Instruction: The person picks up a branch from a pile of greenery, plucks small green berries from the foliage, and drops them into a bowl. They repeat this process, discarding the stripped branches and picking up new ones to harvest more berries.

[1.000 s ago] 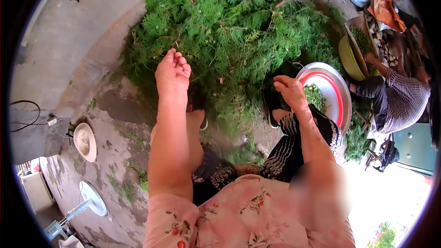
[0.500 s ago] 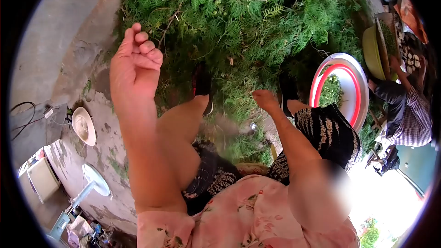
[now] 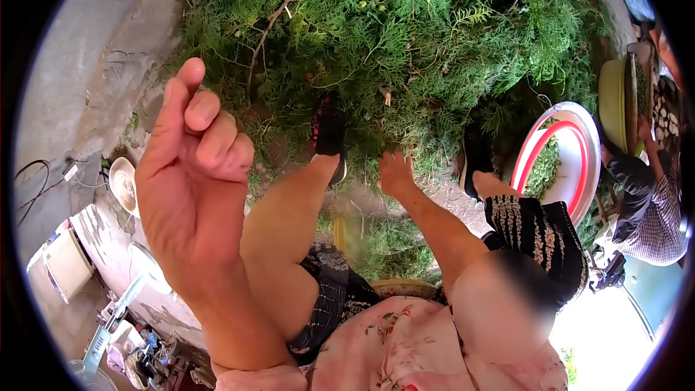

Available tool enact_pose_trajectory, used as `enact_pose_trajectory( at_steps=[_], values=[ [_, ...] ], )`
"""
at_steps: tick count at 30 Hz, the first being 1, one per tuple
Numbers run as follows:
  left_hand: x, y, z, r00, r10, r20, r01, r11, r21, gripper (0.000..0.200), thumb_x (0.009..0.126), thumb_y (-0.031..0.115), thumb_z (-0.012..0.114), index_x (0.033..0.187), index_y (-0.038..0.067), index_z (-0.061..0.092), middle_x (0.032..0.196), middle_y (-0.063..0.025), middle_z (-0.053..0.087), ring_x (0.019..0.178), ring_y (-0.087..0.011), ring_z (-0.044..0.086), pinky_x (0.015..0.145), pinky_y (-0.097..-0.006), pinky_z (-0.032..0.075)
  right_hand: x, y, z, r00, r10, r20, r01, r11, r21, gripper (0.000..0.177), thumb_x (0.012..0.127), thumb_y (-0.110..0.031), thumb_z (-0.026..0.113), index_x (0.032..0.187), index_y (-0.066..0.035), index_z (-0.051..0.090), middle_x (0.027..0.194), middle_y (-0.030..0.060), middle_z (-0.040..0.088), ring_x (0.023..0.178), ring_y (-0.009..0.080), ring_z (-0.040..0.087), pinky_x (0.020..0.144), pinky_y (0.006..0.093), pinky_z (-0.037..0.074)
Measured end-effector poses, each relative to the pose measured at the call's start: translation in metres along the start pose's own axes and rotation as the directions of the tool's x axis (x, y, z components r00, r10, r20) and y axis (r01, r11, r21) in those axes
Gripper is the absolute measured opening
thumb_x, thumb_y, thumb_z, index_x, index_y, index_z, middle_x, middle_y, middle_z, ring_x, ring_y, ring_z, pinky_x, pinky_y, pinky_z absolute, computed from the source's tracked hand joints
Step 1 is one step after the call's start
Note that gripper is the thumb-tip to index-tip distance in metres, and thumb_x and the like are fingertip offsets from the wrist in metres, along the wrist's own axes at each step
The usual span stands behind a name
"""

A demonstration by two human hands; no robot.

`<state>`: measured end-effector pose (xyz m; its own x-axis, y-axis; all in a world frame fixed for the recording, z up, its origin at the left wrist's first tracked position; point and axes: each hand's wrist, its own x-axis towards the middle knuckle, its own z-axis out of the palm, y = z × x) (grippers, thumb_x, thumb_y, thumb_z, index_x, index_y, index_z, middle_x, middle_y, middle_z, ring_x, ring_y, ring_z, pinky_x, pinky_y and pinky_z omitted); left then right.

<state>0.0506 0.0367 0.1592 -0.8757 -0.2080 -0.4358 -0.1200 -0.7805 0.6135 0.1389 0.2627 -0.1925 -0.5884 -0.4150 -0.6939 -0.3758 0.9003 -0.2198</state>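
Note:
My left hand (image 3: 195, 152) is raised close to the camera with its palm towards me. Its fingers are curled, the thumb lies against the index finger, and nothing shows in the palm. Lower down, between my shoes, my right hand (image 3: 396, 174) reaches to the near edge of a big heap of green conifer branches (image 3: 405, 51). The fingers of that hand look slightly spread, their tips at the leafy bits, with no object visible in them. A bare brown twig (image 3: 268, 32) sticks out of the heap beyond my left hand.
A white basin with a red ring (image 3: 588, 166) holds green sprigs (image 3: 544, 170) on the right. Beyond it, another person (image 3: 662, 210) sits by a yellow-green tub (image 3: 612, 105). A straw hat (image 3: 123, 187) and a white fan (image 3: 148, 268) are at left. My black shoes (image 3: 329, 127) flank the leafy ground.
My left hand has come nearer the camera, its fingers still curled. My right hand has shifted left and its fingers have spread. The view has moved slightly.

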Motion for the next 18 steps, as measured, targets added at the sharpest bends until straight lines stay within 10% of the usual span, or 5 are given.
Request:
enact_pose_trajectory(
  at_steps=[2,5,8,12,18],
  values=[
    [-0.001,0.003,-0.002,1.000,0.003,0.018,-0.003,1.000,0.004,0.024,0.094,0.012,0.037,0.113,-0.002,0.044,0.075,-0.0009,0.042,0.054,-0.0077,0.034,0.051,-0.0217,0.032,-0.029,-0.004,0.015,0.977,-0.204,-0.068,0.190,0.966,-0.176,0.037,0.069,-0.018,0.063,0.102,-0.004,0.056,0.109,0.0120,0.047,0.107,0.0310,0.043,0.086,0.0504,0.038],
    [-0.003,0.006,-0.003,1.000,0.015,0.011,-0.015,1.000,0.003,0.025,0.095,0.011,0.036,0.114,-0.003,0.043,0.075,-0.0010,0.041,0.054,-0.0077,0.034,0.051,-0.0218,0.031,-0.051,0.000,0.046,0.986,-0.140,0.095,0.122,0.977,0.174,0.021,0.068,-0.009,0.059,0.088,-0.004,0.060,0.095,0.0120,0.051,0.087,0.0290,0.052,0.075,0.0431,0.046],
    [-0.005,0.006,-0.004,1.000,0.013,0.022,-0.012,1.000,-0.005,0.025,0.095,0.011,0.035,0.114,-0.003,0.043,0.074,-0.0010,0.041,0.054,-0.0078,0.034,0.051,-0.0221,0.031,-0.062,-0.004,0.007,0.971,-0.241,-0.006,0.240,0.969,-0.048,0.011,0.068,-0.009,0.060,0.079,-0.004,0.063,0.088,0.0130,0.053,0.075,0.0295,0.055,0.066,0.0380,0.049],
    [-0.007,0.006,-0.004,1.000,0.002,-0.012,-0.002,1.000,0.014,0.025,0.095,0.012,0.034,0.114,-0.003,0.043,0.073,-0.0017,0.041,0.053,-0.0083,0.034,0.050,-0.0226,0.032,-0.002,-0.024,-0.024,0.880,-0.141,-0.453,0.273,0.932,0.240,0.036,0.069,-0.016,0.065,0.102,-0.005,0.056,0.118,0.0166,0.045,0.105,0.0331,0.047,0.075,0.0451,0.047],
    [-0.008,0.004,-0.004,1.000,-0.005,-0.029,0.006,1.000,0.020,0.026,0.096,0.013,0.033,0.114,-0.003,0.043,0.073,-0.0021,0.042,0.052,-0.0091,0.033,0.050,-0.0230,0.032,0.007,-0.033,-0.020,0.972,-0.156,-0.173,0.156,0.988,-0.017,0.055,0.066,-0.024,0.070,0.115,-0.010,0.050,0.131,0.0145,0.031,0.120,0.0368,0.031,0.081,0.0515,0.044]
  ],
)
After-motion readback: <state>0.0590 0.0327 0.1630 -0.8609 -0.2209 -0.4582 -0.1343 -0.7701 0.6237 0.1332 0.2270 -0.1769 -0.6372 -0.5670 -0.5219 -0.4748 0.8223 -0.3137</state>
